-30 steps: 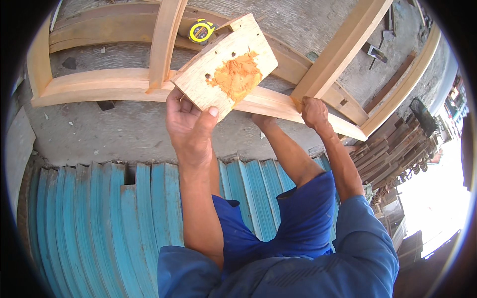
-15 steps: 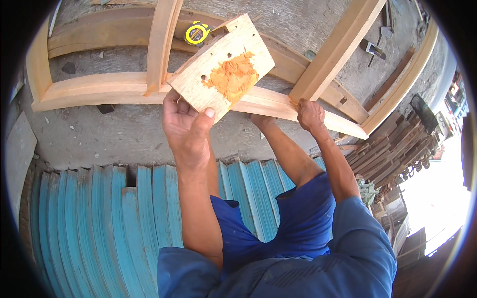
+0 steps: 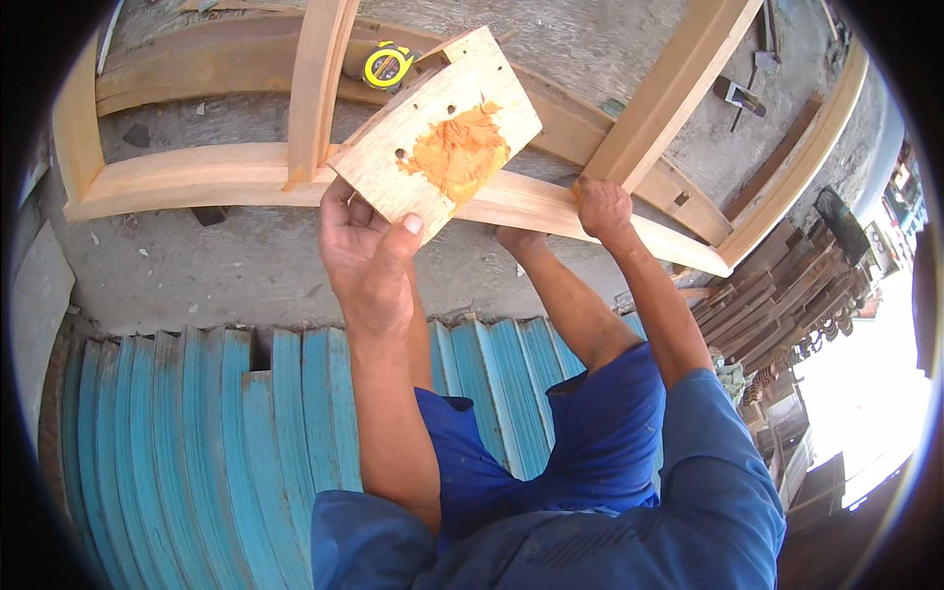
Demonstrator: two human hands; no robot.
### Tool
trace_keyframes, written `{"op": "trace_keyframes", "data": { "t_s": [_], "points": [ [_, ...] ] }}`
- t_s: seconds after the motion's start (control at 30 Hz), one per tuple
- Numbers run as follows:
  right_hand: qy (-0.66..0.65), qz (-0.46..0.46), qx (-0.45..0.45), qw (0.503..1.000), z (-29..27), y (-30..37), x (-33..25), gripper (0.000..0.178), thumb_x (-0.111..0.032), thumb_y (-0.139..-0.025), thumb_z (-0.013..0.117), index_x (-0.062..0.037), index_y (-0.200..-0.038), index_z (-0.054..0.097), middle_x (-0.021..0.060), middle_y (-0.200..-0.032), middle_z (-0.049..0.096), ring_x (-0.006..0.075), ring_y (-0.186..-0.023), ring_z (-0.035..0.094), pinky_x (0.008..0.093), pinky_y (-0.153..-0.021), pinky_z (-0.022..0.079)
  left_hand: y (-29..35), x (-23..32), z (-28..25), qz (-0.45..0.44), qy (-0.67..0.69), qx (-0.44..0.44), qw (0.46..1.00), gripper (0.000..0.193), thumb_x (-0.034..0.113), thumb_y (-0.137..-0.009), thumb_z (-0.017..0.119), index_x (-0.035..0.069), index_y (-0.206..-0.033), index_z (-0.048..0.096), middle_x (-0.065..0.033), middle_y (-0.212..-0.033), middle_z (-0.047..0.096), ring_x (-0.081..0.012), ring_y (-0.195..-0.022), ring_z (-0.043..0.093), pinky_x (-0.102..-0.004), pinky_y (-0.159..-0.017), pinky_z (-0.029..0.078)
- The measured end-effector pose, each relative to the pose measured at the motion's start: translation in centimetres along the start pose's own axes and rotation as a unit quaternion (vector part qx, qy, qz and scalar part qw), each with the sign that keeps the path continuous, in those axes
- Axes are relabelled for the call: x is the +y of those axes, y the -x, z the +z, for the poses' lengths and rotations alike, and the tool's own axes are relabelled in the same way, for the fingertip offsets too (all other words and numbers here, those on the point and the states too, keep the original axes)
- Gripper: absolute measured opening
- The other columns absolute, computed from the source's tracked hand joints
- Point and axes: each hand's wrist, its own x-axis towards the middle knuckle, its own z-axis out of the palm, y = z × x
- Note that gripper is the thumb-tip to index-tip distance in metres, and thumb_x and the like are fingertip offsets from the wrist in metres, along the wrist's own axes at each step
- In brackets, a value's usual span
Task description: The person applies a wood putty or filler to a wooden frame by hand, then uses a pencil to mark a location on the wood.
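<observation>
My left hand (image 3: 369, 241) grips the lower corner of a pale wooden board (image 3: 379, 172), thumb on top and fingers underneath. A patch of orange putty (image 3: 457, 152) is spread across the board, which also has a few small dark holes. My right hand (image 3: 604, 208) is closed, knuckles up, at the joint where a slanted bar meets the curved rail of a wooden frame (image 3: 531, 202). Whatever its fingers hold is hidden beneath the hand. Orange filler also marks the frame's joint left of the board.
A yellow tape measure (image 3: 387, 66) lies just beyond the board. A hand plane (image 3: 737, 96) rests on the concrete floor at far right. Ridged blue-green panels (image 3: 197, 423) lie below the frame. Stacked wood pieces (image 3: 757, 295) stand at right, and my bare foot (image 3: 516, 238) is under the rail.
My right hand has shifted slightly left and away from me along the joint. The board in my left hand has barely moved.
</observation>
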Motion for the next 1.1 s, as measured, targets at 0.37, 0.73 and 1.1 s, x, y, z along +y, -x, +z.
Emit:
{"op": "trace_keyframes", "data": {
  "t_s": [0.37,0.73,1.1],
  "points": [
    [0.004,-0.008,-0.050,0.999,-1.8,0.6,0.6,0.021,-0.008,-0.089,0.059,-0.0034,-0.101,0.075,0.0242,-0.100,0.073,0.0404,-0.097,0.072,0.0477,-0.086,0.057,0.2,0.0,-0.2,-0.004,0.003,0.006,1.000,0.071,0.004,-0.079,0.076,-0.005,-0.139,0.040,-0.0189,-0.133,0.054,-0.0227,-0.127,0.054,-0.0398,-0.112,0.042],
    [0.012,0.007,-0.090,0.996,-1.5,1.3,-1.0,0.021,-0.011,-0.090,0.058,-0.0032,-0.099,0.076,0.0239,-0.101,0.074,0.0402,-0.098,0.072,0.0478,-0.085,0.058,0.0,0.2,0.3,-0.008,-0.012,0.005,1.000,0.074,0.007,-0.078,0.079,-0.006,-0.139,0.039,-0.0188,-0.132,0.054,-0.0226,-0.127,0.053,-0.0394,-0.112,0.042],
    [-0.078,0.025,0.025,0.996,2.8,5.8,2.5,0.018,-0.013,-0.089,0.054,-0.0044,-0.098,0.066,0.0255,-0.085,0.069,0.0450,-0.085,0.069,0.0558,-0.077,0.054,0.0,0.3,0.8,0.007,-0.030,0.009,0.999,0.075,0.008,-0.078,0.077,-0.007,-0.140,0.037,-0.0196,-0.131,0.054,-0.0226,-0.126,0.053,-0.0397,-0.113,0.041]
  ]
}}
